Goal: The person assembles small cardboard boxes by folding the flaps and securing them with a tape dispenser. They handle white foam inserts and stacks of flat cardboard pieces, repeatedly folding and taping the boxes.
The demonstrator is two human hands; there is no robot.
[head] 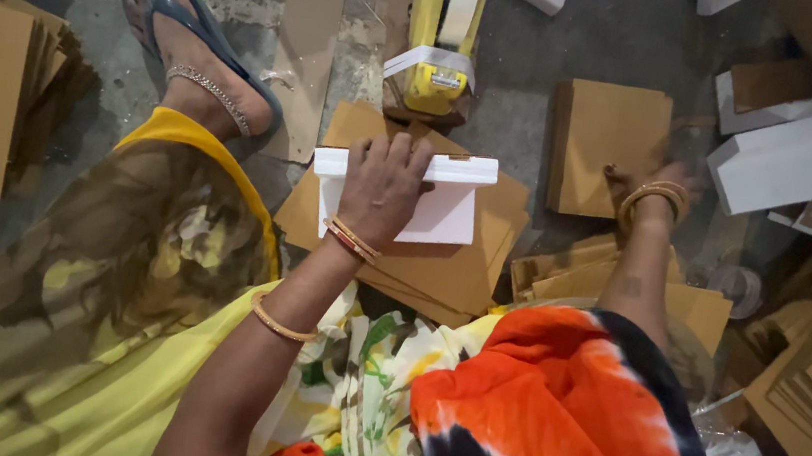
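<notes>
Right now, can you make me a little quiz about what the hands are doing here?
1. True or false: the left hand presses on a white foam piece.
2. What does the right hand reach toward? A) brown cardboard squares B) a cup
3. What yellow tool lies above the foam piece?

Key: 1 true. 2 A. 3 the tape dispenser.

Grey concrete floor (597, 37) (dusty, dim)
</notes>
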